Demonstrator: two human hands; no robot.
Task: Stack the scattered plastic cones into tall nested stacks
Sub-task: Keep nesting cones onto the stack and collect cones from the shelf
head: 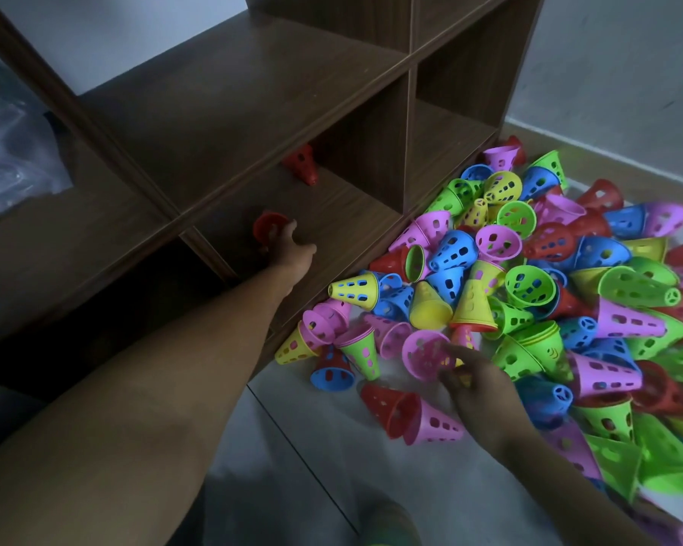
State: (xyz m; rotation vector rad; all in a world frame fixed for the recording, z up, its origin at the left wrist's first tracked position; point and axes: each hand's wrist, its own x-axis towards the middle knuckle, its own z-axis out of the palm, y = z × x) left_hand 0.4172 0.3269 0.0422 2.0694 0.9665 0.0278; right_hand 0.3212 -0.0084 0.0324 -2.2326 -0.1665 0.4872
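Perforated pink cone (424, 353), right hand (478, 392) gripping

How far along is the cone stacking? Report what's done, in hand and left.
Done: little. One red cone lies in the wooden shelf; a few cones in the pile are nested in pairs. In hand: the left hand holds a red cone inside the shelf; the right hand grips a pink cone. Left: nearly the whole pile on the floor.
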